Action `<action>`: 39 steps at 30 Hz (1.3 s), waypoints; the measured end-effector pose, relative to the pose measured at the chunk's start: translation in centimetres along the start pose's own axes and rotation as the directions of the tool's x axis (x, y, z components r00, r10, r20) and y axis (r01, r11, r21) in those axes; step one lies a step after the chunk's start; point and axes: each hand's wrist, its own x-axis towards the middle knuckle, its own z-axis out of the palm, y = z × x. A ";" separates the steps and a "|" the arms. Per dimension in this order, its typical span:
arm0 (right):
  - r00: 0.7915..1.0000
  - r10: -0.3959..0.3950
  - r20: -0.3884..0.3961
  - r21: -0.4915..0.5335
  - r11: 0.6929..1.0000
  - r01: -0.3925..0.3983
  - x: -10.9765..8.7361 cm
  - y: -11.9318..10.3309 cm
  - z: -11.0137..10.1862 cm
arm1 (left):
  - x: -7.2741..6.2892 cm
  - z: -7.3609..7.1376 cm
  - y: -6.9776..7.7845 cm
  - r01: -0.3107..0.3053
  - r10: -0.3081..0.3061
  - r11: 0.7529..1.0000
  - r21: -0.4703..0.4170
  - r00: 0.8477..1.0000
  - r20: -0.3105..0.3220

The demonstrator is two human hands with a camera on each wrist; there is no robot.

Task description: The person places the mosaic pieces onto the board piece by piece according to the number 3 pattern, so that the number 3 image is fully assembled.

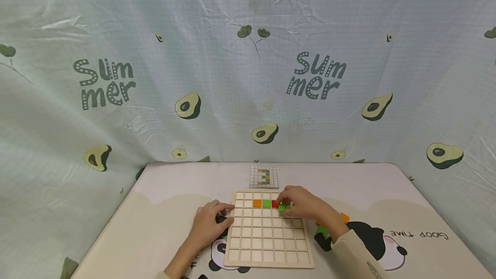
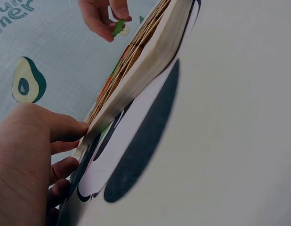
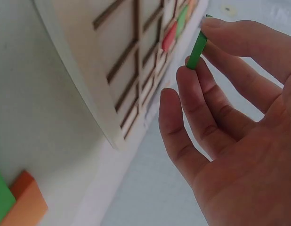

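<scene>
A wooden grid board (image 1: 267,244) lies on the table, its square cells framed by thin strips. Near its far edge an orange tile (image 1: 257,203), a light green tile (image 1: 266,203) and a red tile (image 1: 274,204) sit side by side in one row. My right hand (image 1: 304,202) pinches a green square tile (image 3: 198,51) between thumb and fingertips, held tilted just above the board beside the red tile. With thumb and index finger at the board's left edge, my left hand (image 1: 209,223) touches the frame; its other fingers (image 2: 65,170) are loosely bent.
Behind the board lies a pattern card (image 1: 264,177) with a small coloured grid. Loose orange (image 3: 28,200) and green tiles (image 3: 1,195) lie right of the board, partly under my right forearm. A printed cloth (image 1: 240,141) hangs behind the table.
</scene>
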 end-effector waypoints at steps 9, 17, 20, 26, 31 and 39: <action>0.999 -0.021 0.038 0.040 0.999 0.019 0.9 0.3 1.0 | 0.1 0.2 -0.2 0.002 -0.002 1.000 0.008 1.000 -0.002; 0.997 -0.054 0.056 0.040 0.998 0.051 1.5 0.4 1.3 | 0.0 0.1 -0.2 -0.002 0.002 1.000 0.007 1.000 0.000; 0.996 -0.059 0.060 0.037 0.998 0.057 1.5 0.3 1.3 | 0.0 0.1 -0.2 -0.002 0.002 1.000 0.009 1.000 0.002; 0.997 -0.054 0.064 0.007 0.999 0.053 1.8 0.2 1.4 | 0.1 0.1 -0.2 -0.001 0.001 1.000 0.009 1.000 0.008; 0.997 -0.056 0.061 -0.018 0.998 0.057 1.9 0.2 1.5 | 0.1 0.1 -0.3 -0.003 0.003 1.000 0.008 1.000 0.006; 0.997 -0.030 0.070 -0.024 0.999 0.032 2.1 0.0 1.8 | 0.1 0.2 -0.4 -0.002 0.002 1.000 0.007 1.000 0.005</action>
